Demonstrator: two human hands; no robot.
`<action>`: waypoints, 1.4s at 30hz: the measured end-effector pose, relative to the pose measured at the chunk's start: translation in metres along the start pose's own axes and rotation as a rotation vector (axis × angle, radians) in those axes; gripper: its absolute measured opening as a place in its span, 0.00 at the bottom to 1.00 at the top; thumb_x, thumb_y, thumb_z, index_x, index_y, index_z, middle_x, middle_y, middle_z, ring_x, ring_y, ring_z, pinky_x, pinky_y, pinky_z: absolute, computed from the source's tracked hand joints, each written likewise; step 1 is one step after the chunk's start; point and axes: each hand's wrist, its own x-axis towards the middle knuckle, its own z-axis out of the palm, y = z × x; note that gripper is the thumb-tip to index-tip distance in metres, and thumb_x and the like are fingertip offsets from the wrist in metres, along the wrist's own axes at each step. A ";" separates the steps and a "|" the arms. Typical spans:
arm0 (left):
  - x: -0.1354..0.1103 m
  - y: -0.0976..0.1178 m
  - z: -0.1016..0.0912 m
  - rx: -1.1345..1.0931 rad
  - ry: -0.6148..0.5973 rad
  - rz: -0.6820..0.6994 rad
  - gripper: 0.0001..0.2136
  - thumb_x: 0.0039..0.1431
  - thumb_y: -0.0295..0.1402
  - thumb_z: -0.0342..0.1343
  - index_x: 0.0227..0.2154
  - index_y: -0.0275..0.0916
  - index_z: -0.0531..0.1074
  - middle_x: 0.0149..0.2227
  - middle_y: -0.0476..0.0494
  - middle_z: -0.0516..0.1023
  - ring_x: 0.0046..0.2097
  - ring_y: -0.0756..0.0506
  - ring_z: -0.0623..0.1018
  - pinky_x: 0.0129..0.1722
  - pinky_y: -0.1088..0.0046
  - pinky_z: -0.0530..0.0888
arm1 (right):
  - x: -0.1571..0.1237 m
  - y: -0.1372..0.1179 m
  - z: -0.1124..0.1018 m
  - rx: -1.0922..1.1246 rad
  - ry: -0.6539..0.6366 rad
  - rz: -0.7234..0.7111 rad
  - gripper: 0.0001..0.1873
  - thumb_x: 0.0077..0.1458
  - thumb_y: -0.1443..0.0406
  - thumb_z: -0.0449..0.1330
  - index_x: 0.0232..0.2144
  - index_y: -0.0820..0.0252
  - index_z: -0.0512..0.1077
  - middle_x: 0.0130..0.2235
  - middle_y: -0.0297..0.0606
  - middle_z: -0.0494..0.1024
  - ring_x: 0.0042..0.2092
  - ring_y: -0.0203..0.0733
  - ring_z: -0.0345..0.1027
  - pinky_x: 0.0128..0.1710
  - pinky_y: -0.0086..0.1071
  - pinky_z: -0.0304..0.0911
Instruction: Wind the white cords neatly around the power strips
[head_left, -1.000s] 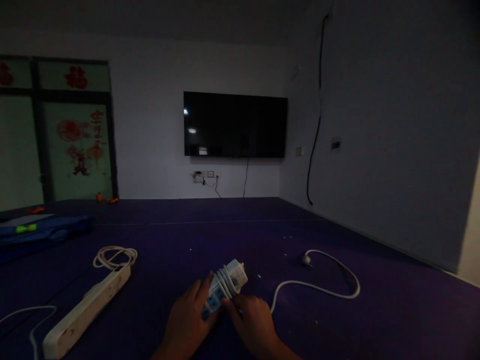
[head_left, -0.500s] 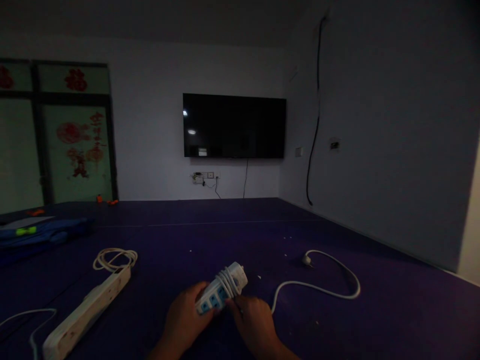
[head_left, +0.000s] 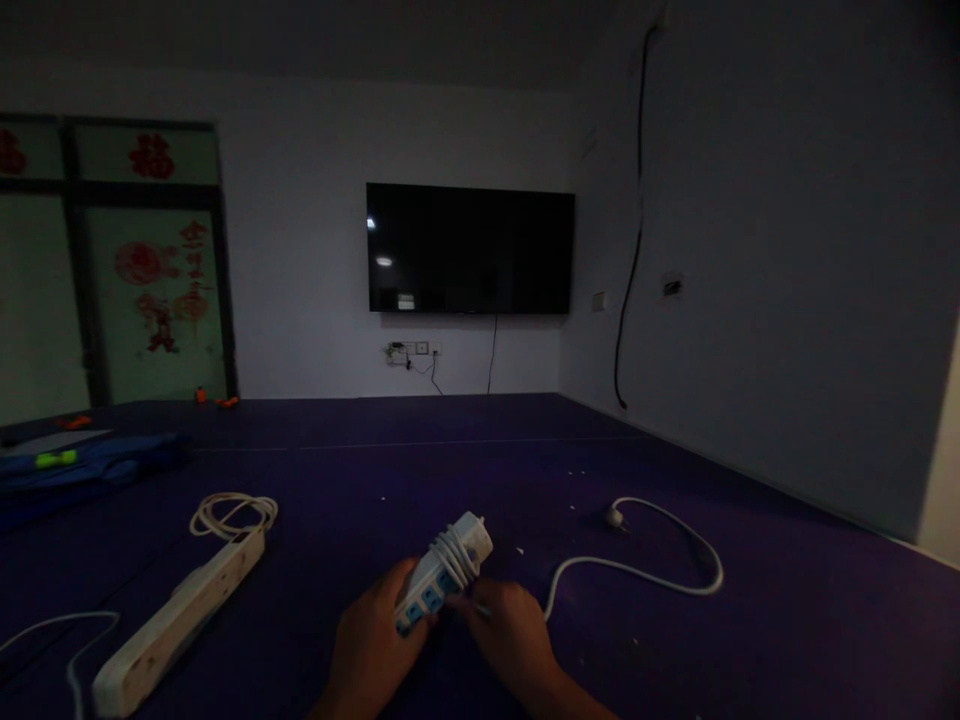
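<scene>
In my left hand (head_left: 379, 635), fingers closed round its near end, is a white power strip (head_left: 427, 580) with blue sockets, tilted up to the right. Several turns of its white cord (head_left: 456, 556) are wrapped about the far half. My right hand (head_left: 510, 630) is closed on the cord just below those turns, close beside the strip. From behind that hand the loose cord (head_left: 637, 567) curves across the purple surface and ends in a plug (head_left: 615, 517). My right fingertips are partly blurred.
A longer white power strip (head_left: 180, 625) lies at left, its coiled cord (head_left: 234, 515) at the far end. Folded blue cloth (head_left: 112, 462) is further left. Small white scraps dot the purple surface (head_left: 337, 490). A television (head_left: 471, 250) hangs on the back wall.
The held power strip has tilted and risen slightly. My right hand has drawn a little to the right, away from the strip's sockets. The loose cord and plug lie as before.
</scene>
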 end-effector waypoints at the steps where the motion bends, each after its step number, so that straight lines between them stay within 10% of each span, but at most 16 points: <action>1: 0.000 -0.001 0.001 0.021 0.016 0.006 0.20 0.50 0.31 0.52 0.48 0.43 0.64 0.45 0.45 0.76 0.45 0.45 0.75 0.44 0.69 0.69 | 0.000 0.001 0.001 0.012 -0.010 0.020 0.15 0.53 0.54 0.56 0.23 0.56 0.74 0.26 0.35 0.78 0.29 0.38 0.72 0.24 0.25 0.51; 11: 0.003 -0.012 0.014 0.214 0.156 0.247 0.20 0.49 0.26 0.50 0.47 0.43 0.67 0.43 0.44 0.77 0.43 0.44 0.76 0.42 0.68 0.72 | -0.004 -0.001 0.008 0.086 0.031 0.027 0.17 0.48 0.52 0.59 0.20 0.58 0.72 0.22 0.33 0.76 0.25 0.36 0.68 0.22 0.26 0.48; 18: 0.001 -0.015 0.021 0.278 0.129 0.326 0.21 0.52 0.25 0.49 0.50 0.44 0.66 0.44 0.44 0.76 0.44 0.43 0.76 0.44 0.67 0.73 | -0.003 0.003 0.010 0.157 0.081 0.052 0.34 0.55 0.43 0.42 0.14 0.60 0.67 0.16 0.34 0.69 0.21 0.35 0.64 0.19 0.27 0.43; 23: 0.002 -0.015 0.019 0.112 0.143 0.389 0.20 0.51 0.38 0.56 0.49 0.43 0.67 0.45 0.41 0.76 0.46 0.41 0.75 0.47 0.62 0.71 | -0.002 0.002 0.007 0.227 0.066 0.113 0.36 0.55 0.41 0.38 0.14 0.60 0.67 0.17 0.35 0.69 0.21 0.36 0.65 0.19 0.27 0.45; 32: 0.009 -0.004 0.002 -0.397 -0.029 0.051 0.17 0.56 0.44 0.47 0.39 0.40 0.74 0.41 0.43 0.79 0.44 0.44 0.77 0.45 0.68 0.72 | -0.002 0.003 0.009 0.272 0.065 0.109 0.38 0.54 0.40 0.37 0.14 0.60 0.67 0.17 0.35 0.69 0.21 0.35 0.64 0.20 0.27 0.48; 42: 0.019 -0.024 0.007 -0.503 -0.134 -0.050 0.31 0.50 0.47 0.52 0.54 0.33 0.61 0.55 0.35 0.66 0.55 0.41 0.68 0.53 0.62 0.65 | 0.000 0.005 0.010 0.285 0.070 0.084 0.37 0.53 0.39 0.38 0.14 0.61 0.67 0.17 0.33 0.67 0.21 0.34 0.62 0.21 0.26 0.48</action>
